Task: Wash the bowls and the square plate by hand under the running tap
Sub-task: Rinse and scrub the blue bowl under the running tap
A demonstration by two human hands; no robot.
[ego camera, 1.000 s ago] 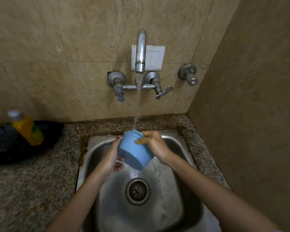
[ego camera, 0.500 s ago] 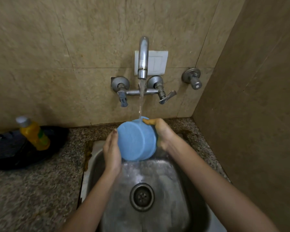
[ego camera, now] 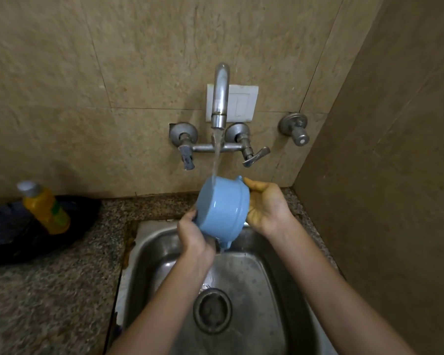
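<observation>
The blue bowl (ego camera: 222, 208) is held in the air over the back edge of the sink (ego camera: 280, 285), tipped on its side with its base turned towards the camera. The stream of water (ego camera: 215, 160) from the tap (ego camera: 221, 96) strikes the bowl's upper left side, and water drips off its lowest point into the basin above the drain (ego camera: 212, 310). The left hand (ego camera: 194, 235) grips the bowl's lower left side with curled fingers. The right hand (ego camera: 267, 207) clasps its right side, palm showing and thumb lying along the top (its fingers are hidden behind the bowl). On the counter (ego camera: 49, 290), towards the back left corner, a yellow bottle (ego camera: 45, 207) stands tilted on a black tray (ego camera: 8, 242).
</observation>
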